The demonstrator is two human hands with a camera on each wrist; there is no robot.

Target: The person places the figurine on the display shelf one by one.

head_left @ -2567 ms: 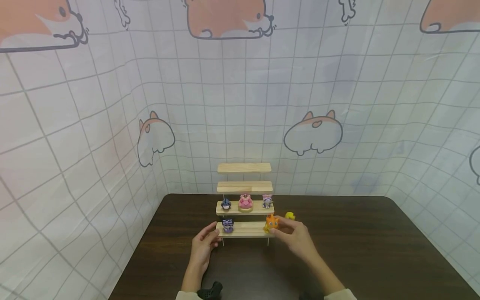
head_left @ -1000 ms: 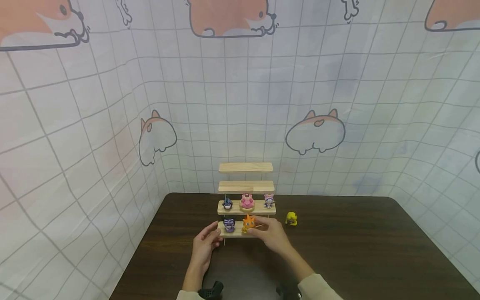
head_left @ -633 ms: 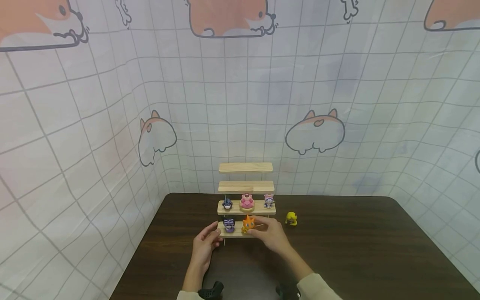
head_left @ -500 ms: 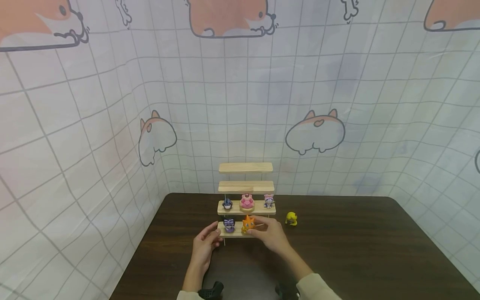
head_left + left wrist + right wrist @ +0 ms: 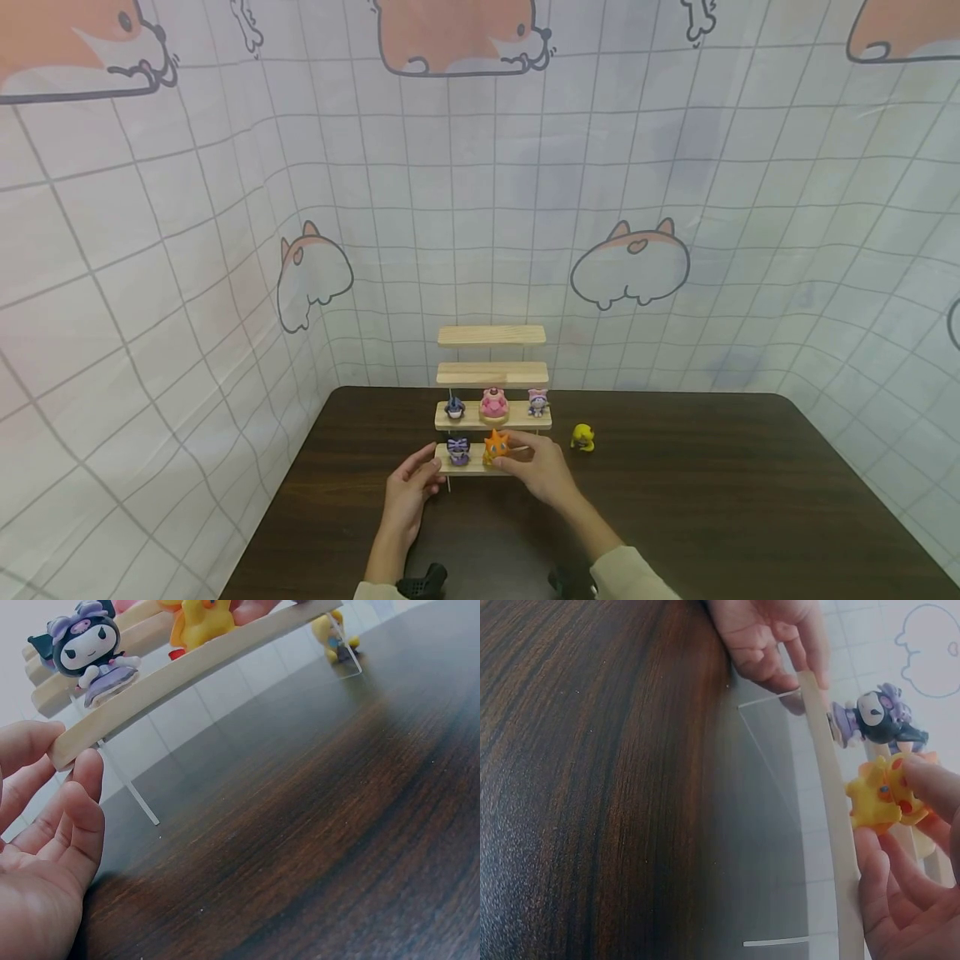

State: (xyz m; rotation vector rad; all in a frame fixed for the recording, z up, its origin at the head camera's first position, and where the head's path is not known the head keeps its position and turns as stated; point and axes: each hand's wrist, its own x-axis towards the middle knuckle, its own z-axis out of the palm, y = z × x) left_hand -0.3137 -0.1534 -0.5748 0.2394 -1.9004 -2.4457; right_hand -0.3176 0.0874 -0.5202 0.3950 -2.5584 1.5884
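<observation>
A wooden tiered display shelf (image 5: 491,373) stands on the table, its lowest board (image 5: 180,679) at the front. My left hand (image 5: 405,496) pinches that board's left end between thumb and fingers. My right hand (image 5: 546,473) grips an orange and yellow figurine (image 5: 495,448) at the middle of the same board. In the right wrist view the thumb presses the head of this figurine (image 5: 877,796). Just left of it is a purple and black figurine (image 5: 91,652) with a bow. My right hand hides the board's right part in the head view.
The second board carries a dark blue figurine (image 5: 454,407), a pink figurine (image 5: 494,404) and a pink-hooded figurine (image 5: 537,402). A yellow figurine (image 5: 582,437) is on the dark table (image 5: 712,483) to the right. A grid-patterned curtain (image 5: 480,208) surrounds the table.
My right hand has moved left with the orange and yellow figurine, from the lowest board's right end to its middle; lately it barely moves. My left hand stays at the board's end.
</observation>
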